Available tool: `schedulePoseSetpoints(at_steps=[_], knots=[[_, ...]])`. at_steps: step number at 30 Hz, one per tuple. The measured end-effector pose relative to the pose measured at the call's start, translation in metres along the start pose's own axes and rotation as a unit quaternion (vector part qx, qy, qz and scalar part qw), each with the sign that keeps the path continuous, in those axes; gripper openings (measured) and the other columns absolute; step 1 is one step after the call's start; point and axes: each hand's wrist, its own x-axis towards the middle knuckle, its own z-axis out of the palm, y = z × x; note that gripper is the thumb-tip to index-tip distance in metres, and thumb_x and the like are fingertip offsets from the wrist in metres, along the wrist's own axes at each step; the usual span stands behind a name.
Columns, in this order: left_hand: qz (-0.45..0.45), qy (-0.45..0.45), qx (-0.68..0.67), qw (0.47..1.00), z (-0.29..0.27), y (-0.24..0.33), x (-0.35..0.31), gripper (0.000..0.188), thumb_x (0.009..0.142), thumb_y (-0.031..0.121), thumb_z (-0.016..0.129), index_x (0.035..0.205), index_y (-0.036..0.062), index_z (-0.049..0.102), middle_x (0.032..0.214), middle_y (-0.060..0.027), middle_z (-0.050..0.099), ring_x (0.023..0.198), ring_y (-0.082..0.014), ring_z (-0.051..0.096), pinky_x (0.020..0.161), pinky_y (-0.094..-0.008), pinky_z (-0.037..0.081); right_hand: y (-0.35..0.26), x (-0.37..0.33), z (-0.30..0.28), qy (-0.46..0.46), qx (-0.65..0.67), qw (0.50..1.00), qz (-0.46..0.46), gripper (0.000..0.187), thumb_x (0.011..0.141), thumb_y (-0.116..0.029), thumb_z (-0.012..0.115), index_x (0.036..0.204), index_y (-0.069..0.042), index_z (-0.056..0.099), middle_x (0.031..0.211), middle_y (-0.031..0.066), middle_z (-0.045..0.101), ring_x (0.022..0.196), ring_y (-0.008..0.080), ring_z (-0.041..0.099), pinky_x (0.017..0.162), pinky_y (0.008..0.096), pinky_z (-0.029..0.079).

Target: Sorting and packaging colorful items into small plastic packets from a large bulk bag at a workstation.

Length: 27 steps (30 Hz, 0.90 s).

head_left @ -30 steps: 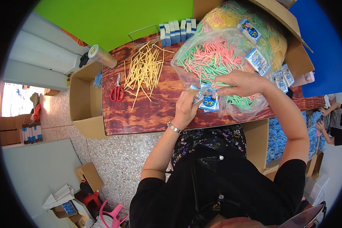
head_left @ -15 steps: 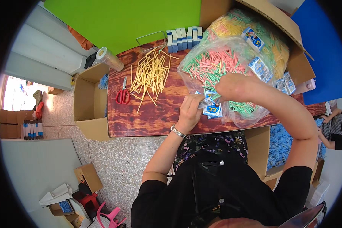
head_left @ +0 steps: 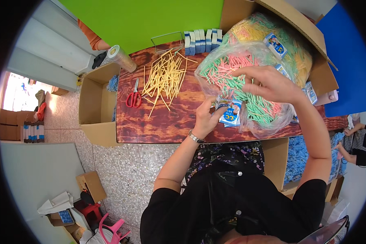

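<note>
The wood-grain tabletop (head_left: 158, 128) spread beneath my grip and away to its left. The cardboard carton (head_left: 327, 77) stood ahead and to the right, beyond both hands. Between it and my left grip lay the open clear plastic bag (head_left: 272, 129), full of pink and green sticks (head_left: 254, 61). The heap of yellow sticks (head_left: 166, 77) was well to the left and a little ahead of that grip.

I had the right hand (head_left: 266, 83) poised above the open bag, fingers parted and loosely curved; I saw nothing in them, though I could not tell whether the fingertips touched the sticks below. The left hand (head_left: 206, 118) was pinching the small blue-and-white printed packet (head_left: 224, 102) between thumb and fingers, near the bag's lower left edge. The red-handled scissors (head_left: 133, 101) lay unused, farther left than the yellow heap. Another printed packet (head_left: 232, 115) rested just to the right of the left fingers. Smallest of all, what looked like pale stick ends (head_left: 227, 94) showed at the mouth of the pinched packet.

I judged the step in hand to be loading sticks into that packet. As I read it, the next move called for keeping the left pinch steady and the mouth spread, with the right fingertips closing on sticks or tucking in those showing.
</note>
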Motion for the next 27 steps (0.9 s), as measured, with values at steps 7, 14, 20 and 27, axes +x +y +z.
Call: schedulePoseSetpoints(at_steps=[7,14,20,27], knots=[[0.100,0.006,0.059,0.993,-0.003,0.017,0.012,0.043,0.079,0.003,0.072,0.120,0.0028,0.059,0.099,-0.0146,0.068,0.083,-0.0221,0.066,0.073,-0.0311,0.051,0.032,-0.003,0.060,0.096,0.073,0.988,-0.096,0.012,0.085,-0.005,0.065,0.096,-0.004,0.067,0.086,0.0078,0.064,0.078,0.0227,0.063,0.065,0.0337,0.048],[-0.034,-0.036,0.084,0.995,-0.028,0.016,0.001,0.066,0.084,0.002,0.067,0.143,0.0049,0.039,0.110,-0.0220,0.066,0.101,-0.0259,0.067,0.079,-0.0333,0.052,0.035,0.008,0.100,0.247,-0.037,0.957,-0.144,0.019,0.080,-0.001,0.067,0.099,-0.004,0.066,0.080,0.0103,0.062,0.075,0.0280,0.062,0.064,0.0367,0.049],[-0.075,0.030,0.026,0.996,-0.043,-0.008,-0.013,0.047,0.088,0.007,0.064,0.133,0.0012,0.051,0.116,-0.0157,0.064,0.105,-0.0207,0.063,0.084,-0.0313,0.050,0.044,0.025,0.139,0.281,0.015,0.949,-0.140,0.023,0.078,-0.001,0.068,0.099,-0.008,0.066,0.084,0.0101,0.064,0.074,0.0278,0.064,0.063,0.0367,0.051],[-0.137,0.059,0.052,0.987,-0.065,-0.032,0.011,0.016,0.094,0.011,0.058,0.097,-0.0020,0.066,0.074,-0.0061,0.063,0.066,-0.0088,0.055,0.060,-0.0259,0.045,0.074,0.033,0.160,0.255,0.097,0.961,-0.042,0.020,0.087,-0.012,0.063,0.106,-0.008,0.065,0.086,0.0127,0.068,0.072,0.0312,0.065,0.062,0.0385,0.051]])
